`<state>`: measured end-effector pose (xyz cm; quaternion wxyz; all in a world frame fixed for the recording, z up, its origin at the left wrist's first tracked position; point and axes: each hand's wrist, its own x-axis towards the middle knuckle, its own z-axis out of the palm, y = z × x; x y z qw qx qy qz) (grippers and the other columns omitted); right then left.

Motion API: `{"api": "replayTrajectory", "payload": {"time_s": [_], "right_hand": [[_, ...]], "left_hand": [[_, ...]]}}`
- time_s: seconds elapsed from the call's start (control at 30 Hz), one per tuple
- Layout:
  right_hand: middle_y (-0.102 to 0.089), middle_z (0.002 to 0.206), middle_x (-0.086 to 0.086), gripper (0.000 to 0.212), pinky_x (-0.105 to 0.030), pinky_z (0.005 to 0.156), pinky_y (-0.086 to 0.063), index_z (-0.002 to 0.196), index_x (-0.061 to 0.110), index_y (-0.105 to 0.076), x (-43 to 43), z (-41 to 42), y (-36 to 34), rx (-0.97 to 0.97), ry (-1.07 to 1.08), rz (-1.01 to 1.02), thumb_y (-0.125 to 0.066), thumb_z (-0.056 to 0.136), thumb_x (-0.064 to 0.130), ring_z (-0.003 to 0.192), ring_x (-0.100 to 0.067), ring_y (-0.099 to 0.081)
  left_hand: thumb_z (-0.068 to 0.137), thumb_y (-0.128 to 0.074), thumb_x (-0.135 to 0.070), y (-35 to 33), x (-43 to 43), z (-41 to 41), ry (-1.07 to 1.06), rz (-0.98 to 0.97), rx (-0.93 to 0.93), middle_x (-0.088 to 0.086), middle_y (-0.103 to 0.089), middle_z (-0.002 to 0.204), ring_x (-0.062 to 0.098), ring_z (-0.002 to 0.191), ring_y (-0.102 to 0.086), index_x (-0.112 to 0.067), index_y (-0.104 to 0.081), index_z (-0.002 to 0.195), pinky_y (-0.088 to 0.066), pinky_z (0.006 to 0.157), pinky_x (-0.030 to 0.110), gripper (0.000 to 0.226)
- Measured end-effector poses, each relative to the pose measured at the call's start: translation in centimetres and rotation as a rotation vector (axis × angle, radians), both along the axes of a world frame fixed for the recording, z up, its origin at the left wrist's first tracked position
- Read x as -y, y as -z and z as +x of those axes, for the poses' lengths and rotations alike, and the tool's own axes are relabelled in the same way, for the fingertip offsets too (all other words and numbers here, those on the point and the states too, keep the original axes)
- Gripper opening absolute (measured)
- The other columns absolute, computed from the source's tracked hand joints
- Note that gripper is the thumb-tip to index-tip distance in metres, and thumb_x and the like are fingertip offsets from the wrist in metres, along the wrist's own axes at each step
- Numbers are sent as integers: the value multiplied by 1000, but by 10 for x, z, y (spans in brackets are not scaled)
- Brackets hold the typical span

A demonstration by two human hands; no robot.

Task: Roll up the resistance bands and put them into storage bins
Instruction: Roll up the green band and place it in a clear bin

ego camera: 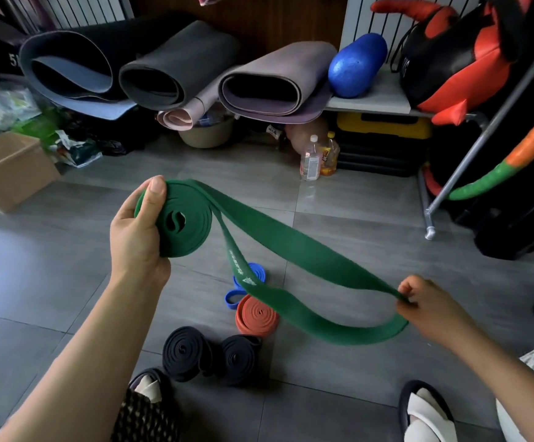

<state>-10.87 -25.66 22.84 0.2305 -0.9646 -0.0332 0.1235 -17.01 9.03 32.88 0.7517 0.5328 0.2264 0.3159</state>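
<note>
The floor (52,250) is laid with large grey tiles with thin pale joints; a bright reflection lies at the left edge.

The left hand (138,228) grips the rolled portion of the green resistance band (291,247), thumb pressed over the top edge of the coil. The right hand (431,309) is closed in a pinch on the band's unrolled loop end, at the right. Between the hands the two strands of the band hang in a slack curve above the floor.

On the floor below the band:
- an orange roll (257,315), wound tight, lying flat;
- a blue band (246,282), loosely folded, just beyond the orange roll and touching it;
- two black rolls (186,352) (240,357), side by side and in contact, nearest the person.

Along the far wall a low shelf (370,100) carries three rolled mats: dark with a blue lining (68,65), dark grey (176,68) and mauve (275,81). A blue foam roller (356,65) lies to their right, then a red-and-black bag (450,59). Under the shelf stand a beige basin (206,135), two plastic bottles (311,159) and a yellow-and-black case (383,135). A cardboard box (7,167) sits at far left. A metal rack pole (482,132) slants down on the right.
</note>
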Motion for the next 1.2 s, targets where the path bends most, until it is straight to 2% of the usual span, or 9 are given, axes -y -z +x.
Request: {"api": "replayTrajectory", "payload": {"time_s": [0.23,0.3,0.37,0.53,0.67,0.8,0.87,1.0,1.2], "right_hand": [[-67,78,-7,6,-31,66,-49,84,14,-61,0,-1,-21,-216,307,892,-66,81,17,75,-23,-59],[-71,71,-7,47,-30,59,-55,84,8,-63,2,0,-26,-325,313,1055,-84,54,39,69,-23,-67],[-66,58,-9,56,-28,51,-56,78,3,-65,0,1,-33,-405,381,1167,-83,46,45,52,-19,-65],[-37,39,3,40,-28,50,-36,72,5,-58,5,9,-26,-358,433,821,-48,91,39,34,-11,-36],[-56,61,-10,47,-32,69,-43,69,5,-62,7,5,-18,-332,322,455,-44,92,43,59,-23,-51],[-58,75,-8,27,-27,61,-31,71,12,-58,10,4,-11,-205,66,-33,-55,90,30,72,-21,-52],[-62,104,-8,18,-24,78,-37,101,9,-63,-5,1,-16,-93,-41,50,-61,87,20,98,-21,-58],[-51,129,15,56,-15,100,-36,121,32,-47,-54,-19,-51,-53,-287,616,-72,71,33,115,5,-48],[-60,117,12,62,-15,97,-40,116,37,-49,-86,-20,-78,-71,-437,904,-82,63,36,115,-2,-53]], "left_hand": [[86,-62,-31,4,-5,3,-41,-35,-22,-6,-67,78,8,71,-65,-14,-63,102,-55,67,24,23],[86,-62,-32,5,-7,4,-52,-66,-36,-7,-69,76,8,71,-65,-14,-63,102,-56,67,24,24],[86,-62,-31,6,-7,5,-56,-58,-50,-7,-69,76,9,71,-65,-15,-64,101,-56,68,25,22],[86,-63,-30,8,-5,4,-60,-13,-69,-5,-66,81,8,72,-63,-20,-65,95,-55,69,25,14],[83,-67,-25,4,1,2,-9,143,-37,-5,-64,84,9,77,-62,-26,-66,92,-53,74,27,9],[68,-71,-37,1,17,-1,138,446,13,2,-61,97,8,85,-59,-34,-65,96,-51,81,26,29],[64,-66,-44,3,31,0,218,684,7,-6,-57,93,-4,83,-55,-41,-61,97,-45,81,15,33],[65,-64,-49,19,72,0,465,993,2,-12,-51,91,-7,86,-50,-38,-60,104,-38,78,6,41],[64,-66,-45,18,91,1,611,829,59,-9,-54,92,-5,86,-54,-42,-58,104,-41,77,8,41]]}}
